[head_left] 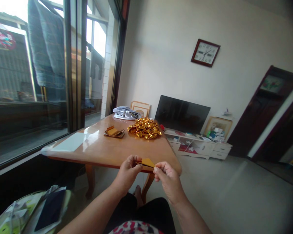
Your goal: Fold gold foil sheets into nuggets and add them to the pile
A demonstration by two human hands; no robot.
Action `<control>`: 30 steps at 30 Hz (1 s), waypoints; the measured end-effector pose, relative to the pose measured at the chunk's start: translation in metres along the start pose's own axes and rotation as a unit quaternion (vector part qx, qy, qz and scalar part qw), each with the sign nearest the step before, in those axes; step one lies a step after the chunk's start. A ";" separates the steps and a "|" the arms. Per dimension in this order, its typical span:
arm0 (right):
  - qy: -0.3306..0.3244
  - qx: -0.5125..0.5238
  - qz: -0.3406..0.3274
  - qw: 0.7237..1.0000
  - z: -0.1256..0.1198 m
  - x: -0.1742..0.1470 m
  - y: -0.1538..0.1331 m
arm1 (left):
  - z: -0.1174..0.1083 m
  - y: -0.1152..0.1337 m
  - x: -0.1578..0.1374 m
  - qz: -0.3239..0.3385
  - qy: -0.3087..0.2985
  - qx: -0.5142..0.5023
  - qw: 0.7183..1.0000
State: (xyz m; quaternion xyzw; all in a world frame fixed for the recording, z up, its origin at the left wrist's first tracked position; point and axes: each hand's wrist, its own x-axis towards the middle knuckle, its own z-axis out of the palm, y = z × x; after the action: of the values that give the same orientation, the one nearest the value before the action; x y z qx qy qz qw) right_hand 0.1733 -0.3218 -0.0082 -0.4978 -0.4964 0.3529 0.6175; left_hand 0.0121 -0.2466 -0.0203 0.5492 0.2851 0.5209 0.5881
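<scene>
A small piece of folded gold paper (147, 162) is stretched between my two hands, just over the near edge of the wooden table (107, 152). My left hand (129, 170) pinches its left end between thumb and fingers. At its right corner, the fingertips of my right hand (167, 177) are closed on it. The paper has a pointed, triangular top. Beyond my hands lies a heap of shiny gold folded paper pieces (145, 128). To the left of that heap is a stack of flat gold-brown paper sheets (114, 131).
Folded clothes (127, 113) lie at the table's far end, near leaning picture frames (140, 109). A pale sheet (70, 142) rests at the left edge. Behind stands a television (182, 113) by a white cabinet (205, 148). At lower left, a dark flat object (50, 209) sits on a seat.
</scene>
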 end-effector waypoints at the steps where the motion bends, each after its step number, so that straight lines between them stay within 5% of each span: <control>1: 0.000 0.001 0.000 1.000 0.000 0.000 0.000 | 0.000 0.000 0.000 0.000 0.004 0.001 1.000; 9: 0.000 -0.037 -0.032 0.999 0.007 -0.001 0.001 | 0.004 0.001 0.002 0.006 0.054 0.049 0.997; 21: 0.066 -0.173 -0.037 0.982 0.011 0.011 0.014 | 0.012 -0.010 0.002 0.105 0.080 0.170 0.977; 30: 0.058 -0.132 -0.036 0.989 0.011 0.021 0.028 | 0.012 -0.022 0.002 0.141 0.088 0.163 0.972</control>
State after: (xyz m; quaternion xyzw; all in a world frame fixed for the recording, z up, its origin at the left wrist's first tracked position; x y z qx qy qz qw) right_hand 0.1696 -0.2926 -0.0298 -0.5764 -0.5197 0.2319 0.5865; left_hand 0.0301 -0.2460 -0.0374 0.6245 0.3366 0.5912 0.3835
